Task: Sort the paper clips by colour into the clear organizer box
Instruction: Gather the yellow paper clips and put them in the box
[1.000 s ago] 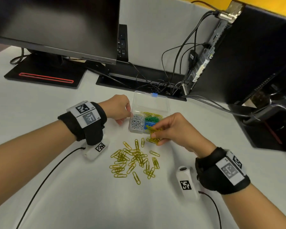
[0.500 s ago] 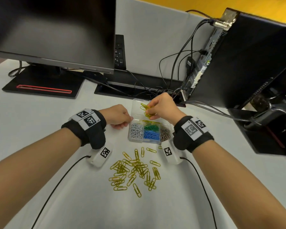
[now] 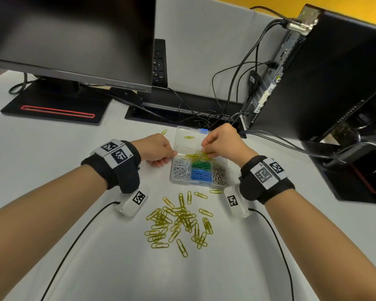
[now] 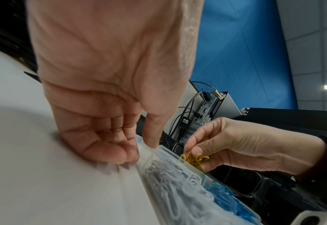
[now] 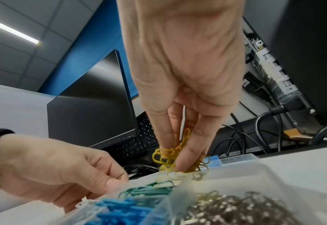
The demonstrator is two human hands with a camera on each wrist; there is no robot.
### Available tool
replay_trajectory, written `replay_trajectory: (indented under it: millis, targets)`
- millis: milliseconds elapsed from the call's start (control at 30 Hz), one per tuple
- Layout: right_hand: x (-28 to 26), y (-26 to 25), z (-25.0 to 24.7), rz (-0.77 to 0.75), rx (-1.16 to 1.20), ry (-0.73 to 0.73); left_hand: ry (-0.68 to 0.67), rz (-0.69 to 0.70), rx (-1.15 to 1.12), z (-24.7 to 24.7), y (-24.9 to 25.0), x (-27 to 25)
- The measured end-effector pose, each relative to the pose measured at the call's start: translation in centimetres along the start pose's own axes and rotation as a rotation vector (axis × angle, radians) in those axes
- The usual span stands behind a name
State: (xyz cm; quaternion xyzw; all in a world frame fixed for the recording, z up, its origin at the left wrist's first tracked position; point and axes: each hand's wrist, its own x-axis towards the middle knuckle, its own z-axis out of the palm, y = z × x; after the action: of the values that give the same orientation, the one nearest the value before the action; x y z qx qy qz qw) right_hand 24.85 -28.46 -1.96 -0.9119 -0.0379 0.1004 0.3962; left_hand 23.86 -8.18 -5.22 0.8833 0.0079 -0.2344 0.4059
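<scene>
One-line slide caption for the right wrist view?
Right hand lowers pinched yellow clips into the organizer box while the left hand steadies its edge.

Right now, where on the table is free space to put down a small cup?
Bare table lies left of the left hand, below the monitor base, and near the front edge under the yellow clips. Around the organizer box, both hands and cables crowd it.

Bare white desk (image 3: 41, 170) left of clear plastic organizer box (image 3: 173, 179); tangled black cables (image 3: 204, 118) and black computer tower (image 3: 323, 83) crowd behind, right.
</scene>
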Motion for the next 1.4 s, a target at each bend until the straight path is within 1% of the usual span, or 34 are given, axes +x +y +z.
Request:
replay_trajectory:
  millis: [133,267,400,500,600,667,700,767,833,900,967,1000,1033,1100,1133,1167,1200,1267,1333,1400]
  targets:
    - [0.0,0.5,-0.5,0.008,-0.043,0.008,0.0,0.002,0.001,0.0,0.0,0.0]
    - [-0.3,1.0,-0.6,-0.051,-0.115,0.017,0.0,-0.001,0.008,0.0,0.1,0.0]
    - [-0.3,1.6,-0.7,-0.075,-0.093,0.092,-0.001,-0.002,0.015,0.0,0.1,0.0]
    - [-0.3,1.9,-1.1,-0.069,-0.066,0.108,0.0,-0.005,0.019,0.0,0.1,0.0]
    - [-0.4,2.2,-1.7,-0.076,-0.111,0.097,-0.002,-0.012,0.024,0.0,0.1,0.1]
    - [-0.6,2.4,-2.0,-0.121,-0.218,0.088,-0.005,-0.015,0.024,-0.1,0.0,0.1]
    - [-0.7,2.5,-2.0,-0.14,-0.285,0.063,-0.007,-0.016,0.021,-0.1,0.0,0.2]
    - [-1.2,2.5,-1.9,-0.151,-0.4,-0.036,-0.007,-0.017,0.016,-0.1,0.0,0.2]
    - [-1.5,2.4,-1.6,-0.169,-0.43,-0.095,-0.007,-0.016,0.018,-0.1,0.1,0.3]
    - [-1.3,2.1,-1.5,-0.197,-0.398,-0.057,-0.017,-0.017,0.041,-0.2,0.1,0.2]
    - [-0.8,1.4,-1.4,-0.23,-0.377,0.005,0.003,-0.02,0.106,-0.8,0.1,0.4]
    - [-0.6,0.8,-1.4,-0.247,-0.385,0.02,0.05,-0.012,0.148,-1.2,0.1,0.6]
    - [-0.2,0.3,-1.3,-0.258,-0.401,0.012,0.128,0.006,0.19,-1.8,0.0,0.8]
    - [0.5,-0.8,-0.9,-0.263,-0.454,-0.074,0.308,0.072,0.271,-2.8,-0.1,1.3]
    - [0.9,-1.3,-0.6,-0.246,-0.488,-0.145,0.369,0.11,0.306,-3.1,-0.2,1.5]
    - [1.2,-1.7,-0.2,-0.223,-0.523,-0.221,0.395,0.141,0.345,-3.3,-0.3,1.7]
    - [1.5,-2.0,0.2,-0.199,-0.559,-0.292,0.383,0.162,0.401,-3.2,-0.3,1.9]
    - [1.9,-2.0,0.8,-0.173,-0.606,-0.378,0.301,0.178,0.57,-2.9,-0.4,2.2]
    - [2.1,-1.7,1.1,-0.188,-0.59,-0.37,0.245,0.195,0.727,-2.5,-0.4,2.3]
    - [1.9,-1.5,1.1,-0.243,-0.57,-0.306,0.233,0.216,0.803,-2.4,-0.3,2.2]
